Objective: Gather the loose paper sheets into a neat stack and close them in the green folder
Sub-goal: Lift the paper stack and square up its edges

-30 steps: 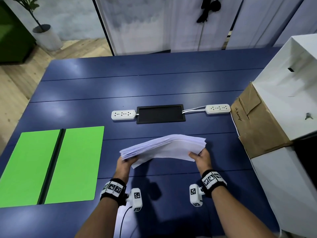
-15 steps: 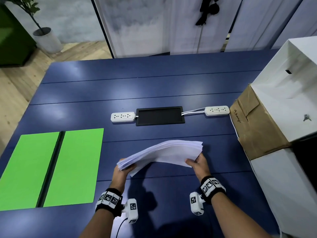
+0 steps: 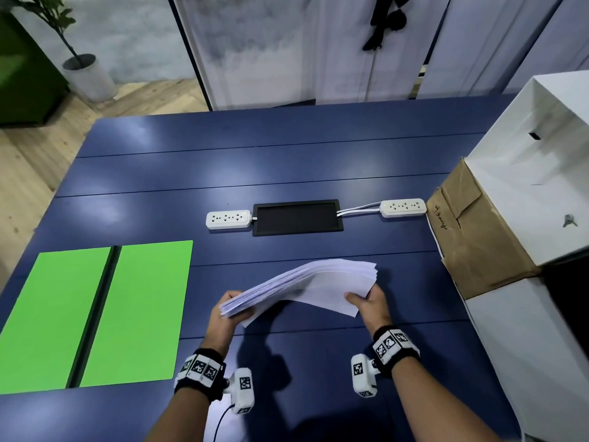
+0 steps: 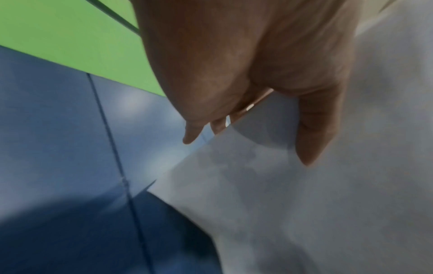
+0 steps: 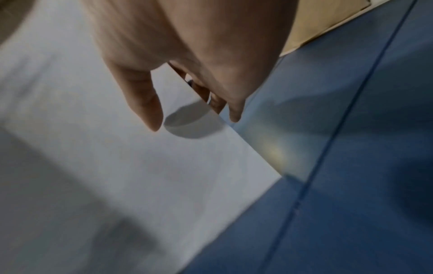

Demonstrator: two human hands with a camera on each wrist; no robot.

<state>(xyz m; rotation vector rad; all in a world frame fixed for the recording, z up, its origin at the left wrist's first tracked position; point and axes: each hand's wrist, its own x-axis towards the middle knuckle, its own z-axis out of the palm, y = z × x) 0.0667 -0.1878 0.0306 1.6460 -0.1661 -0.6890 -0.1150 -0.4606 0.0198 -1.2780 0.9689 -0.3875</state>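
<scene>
**Holding one paper stack in two hands above the table**

Counted: one stack of white paper sheets (image 3: 306, 285), one green folder (image 3: 95, 317), two hands, two white power strips (image 3: 228, 219) (image 3: 404, 208), one black inset panel (image 3: 297, 217) between them, one brown cardboard box (image 3: 478, 237), one white cabinet (image 3: 538, 173).

Stack lifted clear of the blue table (image 3: 255, 161), over the near middle of the surface, shadow cast below it. Long axis running left to right, tilted: left end lower and nearer the front edge, right end higher and further back. Sheet edges fanned and uneven along the far side, one lower sheet corner poking out below the left end.

Left hand (image 3: 227, 309) gripping the left short end, thumb (image 4: 314, 129) pressed on the top sheet and fingers (image 4: 192, 133) curled under the edge. Right hand (image 3: 369, 303) gripping the near right corner the same way, thumb (image 5: 145, 109) on top, fingers (image 5: 234, 111) wrapped below. Stack spanning the gap between both hands, bowed slightly upward in the middle.

Folder lying open and flat near the left edge of the table, both green leaves showing, dark spine running front to back, well apart from the stack and left of the left hand. Power strips and panel further back along the table's middle; box and cabinet at the right edge.
</scene>
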